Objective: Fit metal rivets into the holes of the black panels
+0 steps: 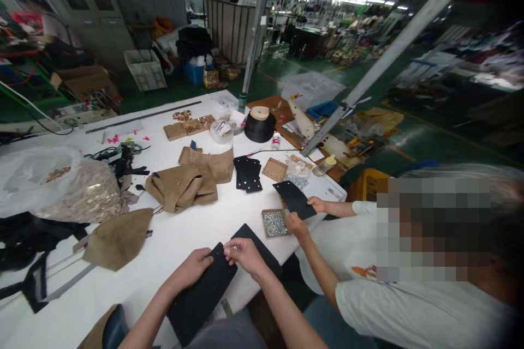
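Note:
My left hand [195,265] grips the left edge of a flat black panel [200,297] that lies on the white table [164,251] near its front edge. My right hand [241,253] pinches the panel's top end, fingers pressed together on a small shiny stud I can barely make out. A second black panel [262,248] lies under and right of my right hand.
A person in a white shirt sits at my right, their hands [305,215] on another black panel [295,199] beside a small box of silver studs [275,223]. Tan fabric pieces [184,182], a stack of black panels [248,173], a ribbon spool [259,124] and bags of hardware lie farther back.

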{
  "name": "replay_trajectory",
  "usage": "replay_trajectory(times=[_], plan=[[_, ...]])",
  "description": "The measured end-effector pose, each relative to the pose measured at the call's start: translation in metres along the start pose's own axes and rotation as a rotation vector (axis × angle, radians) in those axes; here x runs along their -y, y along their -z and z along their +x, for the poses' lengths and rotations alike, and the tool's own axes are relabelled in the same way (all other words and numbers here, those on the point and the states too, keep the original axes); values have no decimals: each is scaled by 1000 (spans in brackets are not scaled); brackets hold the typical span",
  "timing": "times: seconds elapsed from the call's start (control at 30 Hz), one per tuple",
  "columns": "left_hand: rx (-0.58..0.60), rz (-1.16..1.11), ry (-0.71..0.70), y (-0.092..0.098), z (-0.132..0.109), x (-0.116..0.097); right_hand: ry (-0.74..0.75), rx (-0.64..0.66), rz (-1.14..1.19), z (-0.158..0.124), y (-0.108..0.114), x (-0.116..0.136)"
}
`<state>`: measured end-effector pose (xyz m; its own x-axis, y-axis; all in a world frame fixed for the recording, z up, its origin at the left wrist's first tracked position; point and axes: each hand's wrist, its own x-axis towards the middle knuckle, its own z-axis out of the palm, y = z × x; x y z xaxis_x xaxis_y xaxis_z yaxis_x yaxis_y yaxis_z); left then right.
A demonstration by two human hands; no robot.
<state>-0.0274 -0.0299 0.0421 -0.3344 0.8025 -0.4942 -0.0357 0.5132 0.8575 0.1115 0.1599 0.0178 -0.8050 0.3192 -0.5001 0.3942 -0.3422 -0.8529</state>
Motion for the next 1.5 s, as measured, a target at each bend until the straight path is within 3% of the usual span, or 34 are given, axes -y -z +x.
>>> replay_trajectory(times=[0.13, 0.37, 0.73, 0.97, 1.27, 1.5], plan=[[-17, 48, -23, -4, 0, 2, 180, -22, -251, -4, -4, 2], [-4, 156, -40, -8, -1, -3, 252, -24, -347, -8, -10, 0], [27, 160, -59, -15, -2, -4, 260, 19, -350, -17, 0, 1], [16, 185, -71, -16, -5, -6, 177, 23, -126, -14, -4, -12], [9, 249, -70, -19, -10, -18, 186, 46, -379, -13, 5, -11], [-21, 321, -61, -22, -9, -15, 259, -95, -531, -19, -9, -20]])
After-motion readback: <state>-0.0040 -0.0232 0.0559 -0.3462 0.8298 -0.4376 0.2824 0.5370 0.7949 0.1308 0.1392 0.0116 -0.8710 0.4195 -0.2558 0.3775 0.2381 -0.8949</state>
